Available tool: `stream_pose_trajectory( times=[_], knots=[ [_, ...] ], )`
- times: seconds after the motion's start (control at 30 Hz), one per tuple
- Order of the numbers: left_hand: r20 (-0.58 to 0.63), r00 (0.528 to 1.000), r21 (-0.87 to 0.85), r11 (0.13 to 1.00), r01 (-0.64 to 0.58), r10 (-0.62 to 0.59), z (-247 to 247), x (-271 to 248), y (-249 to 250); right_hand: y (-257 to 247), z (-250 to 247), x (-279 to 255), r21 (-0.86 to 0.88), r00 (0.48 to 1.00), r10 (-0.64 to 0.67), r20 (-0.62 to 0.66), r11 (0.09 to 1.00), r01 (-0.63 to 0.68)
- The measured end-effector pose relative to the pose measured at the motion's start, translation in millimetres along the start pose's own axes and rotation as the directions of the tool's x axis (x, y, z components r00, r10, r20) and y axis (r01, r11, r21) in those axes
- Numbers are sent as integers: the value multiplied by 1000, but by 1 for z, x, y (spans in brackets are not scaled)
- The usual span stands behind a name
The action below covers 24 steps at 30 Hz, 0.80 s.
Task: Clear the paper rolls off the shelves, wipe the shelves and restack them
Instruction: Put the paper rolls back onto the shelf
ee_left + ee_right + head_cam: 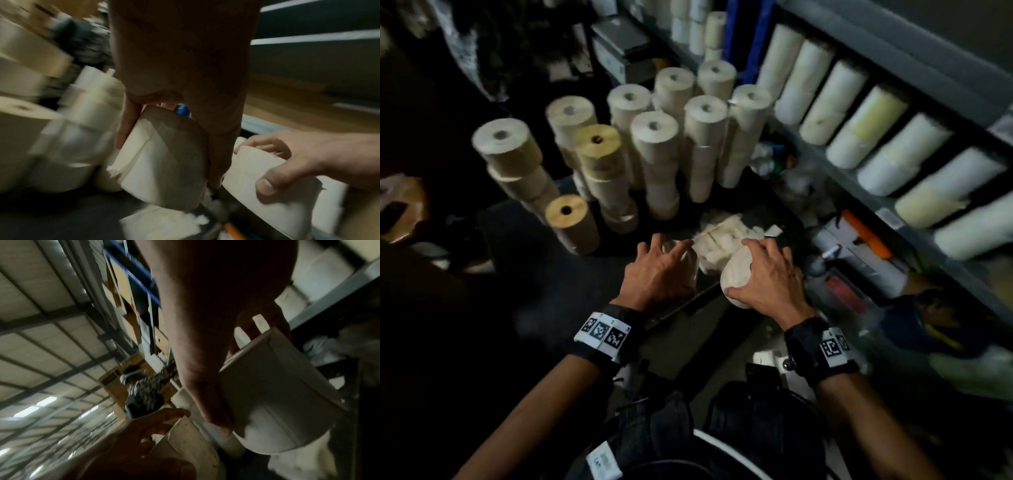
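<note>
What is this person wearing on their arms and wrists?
Both forearms are bare, with no sleeves. Each wrist carries a black strap with white panels printed with black square code markings: left wrist band, right wrist band. A white tag reading "Left" sits lower down.

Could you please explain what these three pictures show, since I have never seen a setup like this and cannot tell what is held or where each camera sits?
There is no machine here: a person works with bare hands and wears three cameras. The big picture comes from the head and looks down. The other two come from the wrists and look along each hand; both are blurred.

The left hand grips one paper roll and the right hand grips another roll, both low over a dark surface. On that surface stand stacks of rolls, and a heap of white scraps lies just beyond the hands. At the right is a grey shelf with a row of rolls on it.
</note>
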<state>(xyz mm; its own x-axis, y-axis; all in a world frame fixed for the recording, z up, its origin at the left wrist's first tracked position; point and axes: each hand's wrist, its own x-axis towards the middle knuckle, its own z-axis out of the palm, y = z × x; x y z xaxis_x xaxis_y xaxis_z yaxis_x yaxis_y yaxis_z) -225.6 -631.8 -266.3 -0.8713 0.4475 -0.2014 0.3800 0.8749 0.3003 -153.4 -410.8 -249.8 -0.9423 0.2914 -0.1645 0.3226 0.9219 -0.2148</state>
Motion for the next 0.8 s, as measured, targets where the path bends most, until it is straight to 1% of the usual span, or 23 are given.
stream_pose_trajectory(
  times=[0.1, 0.2, 0.4, 0.5, 0.63, 0.73, 0.8],
  knots=[
    [-31, 995, 29, 995, -96, 97, -13, 14, 49, 40, -32, -15, 17, 995, 47, -83, 999, -46],
    [-66, 980, 44, 981, -187, 190, -28, 29, 92, 72, -66, -22, 36, 985, 82, -151, 996, -77],
    [-147, 930, 95, 941, -325, 336, -69, 77, 166, 118, -137, -8, 43, 938, 117, -327, 993, -109],
    [-179, 896, 112, 913, -392, 407, -102, 114, 194, 128, -177, 15, 70, 916, 142, -374, 990, -125],
    [-243, 824, 165, 859, -485, 512, -151, 178, 222, 135, -226, 62, 62, 881, 145, -450, 989, -131],
    [-281, 788, 182, 837, -517, 548, -187, 231, 237, 136, -264, 105, 59, 853, 155, -498, 988, -145],
    [-309, 778, 184, 836, -516, 548, -210, 266, 244, 134, -290, 133, 68, 843, 168, -511, 986, -155]
  ],
)
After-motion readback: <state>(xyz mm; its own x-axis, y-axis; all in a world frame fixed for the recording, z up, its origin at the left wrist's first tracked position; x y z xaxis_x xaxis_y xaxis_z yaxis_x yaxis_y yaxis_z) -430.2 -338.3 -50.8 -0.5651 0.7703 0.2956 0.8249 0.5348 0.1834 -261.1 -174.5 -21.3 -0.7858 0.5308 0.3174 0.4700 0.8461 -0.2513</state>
